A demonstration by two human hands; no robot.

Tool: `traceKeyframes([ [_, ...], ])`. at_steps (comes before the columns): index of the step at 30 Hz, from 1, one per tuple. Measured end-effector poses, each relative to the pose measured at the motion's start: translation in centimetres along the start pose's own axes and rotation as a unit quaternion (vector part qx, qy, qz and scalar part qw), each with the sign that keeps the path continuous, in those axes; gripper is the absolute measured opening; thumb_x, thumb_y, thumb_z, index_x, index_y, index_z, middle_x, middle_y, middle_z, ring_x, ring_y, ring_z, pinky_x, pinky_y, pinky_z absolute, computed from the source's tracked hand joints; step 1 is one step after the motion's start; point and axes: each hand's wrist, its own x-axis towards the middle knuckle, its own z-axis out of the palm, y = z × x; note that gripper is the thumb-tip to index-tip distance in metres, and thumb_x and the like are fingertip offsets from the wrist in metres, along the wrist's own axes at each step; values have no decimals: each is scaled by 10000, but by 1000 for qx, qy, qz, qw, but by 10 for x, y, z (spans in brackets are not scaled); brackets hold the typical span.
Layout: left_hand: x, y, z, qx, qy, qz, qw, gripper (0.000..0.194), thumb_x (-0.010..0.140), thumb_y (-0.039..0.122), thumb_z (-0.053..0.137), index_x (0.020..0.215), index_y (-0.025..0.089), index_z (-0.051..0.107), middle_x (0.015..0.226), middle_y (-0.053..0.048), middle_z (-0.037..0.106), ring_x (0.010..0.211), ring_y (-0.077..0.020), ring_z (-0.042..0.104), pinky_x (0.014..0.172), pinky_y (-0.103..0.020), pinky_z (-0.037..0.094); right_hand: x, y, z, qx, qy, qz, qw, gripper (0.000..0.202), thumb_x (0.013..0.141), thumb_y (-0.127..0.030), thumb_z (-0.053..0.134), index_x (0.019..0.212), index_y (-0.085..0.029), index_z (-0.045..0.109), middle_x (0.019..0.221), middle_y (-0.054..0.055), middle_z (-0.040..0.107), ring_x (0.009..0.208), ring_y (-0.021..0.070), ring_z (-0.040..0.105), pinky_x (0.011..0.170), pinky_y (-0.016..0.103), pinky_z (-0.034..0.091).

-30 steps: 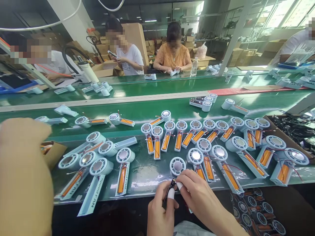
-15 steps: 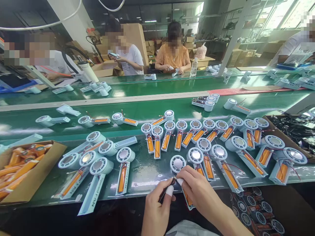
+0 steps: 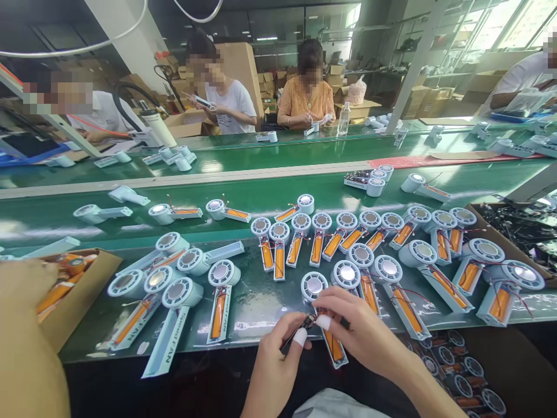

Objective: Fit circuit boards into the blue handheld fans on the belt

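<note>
My left hand (image 3: 282, 351), with a white cover on its thumb, grips a small dark circuit board (image 3: 308, 321). Meeting it at the board's end is my right hand (image 3: 350, 325), fingers pinched around thin wires, one tip also covered in white. Their exact contact is partly hidden by the fingers. Beneath my hands, a light blue handheld fan (image 3: 314, 285) lies on the bench edge; its open handle shows an orange battery (image 3: 334, 347). My right hand hides part of that handle. More such fans (image 3: 387, 270) lie just beyond it.
Another person's arm (image 3: 30, 331) reaches in at left, over a cardboard box (image 3: 82, 302) of orange batteries. Fans (image 3: 176, 293) crowd the green bench (image 3: 261, 302). A box of dark parts (image 3: 513, 232) stands right. Several people work across the green conveyor (image 3: 243, 154).
Another person's arm has come in at the left over the battery box. Fans on the conveyor have shifted right. My right hand's fingers have moved slightly; both hands stay together at the board.
</note>
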Motion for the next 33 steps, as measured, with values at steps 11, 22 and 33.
traceKeyframes([
  [11,-7,-10,12,65,52,-10,996,460,959,374,392,1332,242,627,894,-46,710,615,-161,621,695,-310,559,-36,1,10,-205,-69,53,975,377,890,-41,374,1099,-234,622,961,54,671,773,198,693,632,274,494],
  [22,-10,-19,14,17,28,-23,999,444,996,336,356,1333,205,613,853,-44,655,627,-156,608,593,-263,549,-29,0,36,-239,-29,31,970,224,861,-47,459,907,-216,597,868,34,631,710,190,643,587,270,430],
  [33,-15,-7,11,233,41,144,961,595,881,45,352,1299,322,673,1085,-80,703,909,-195,736,781,-274,585,-3,-5,33,99,101,111,984,163,919,-287,523,925,-200,661,631,-31,587,528,124,531,508,218,412],
])
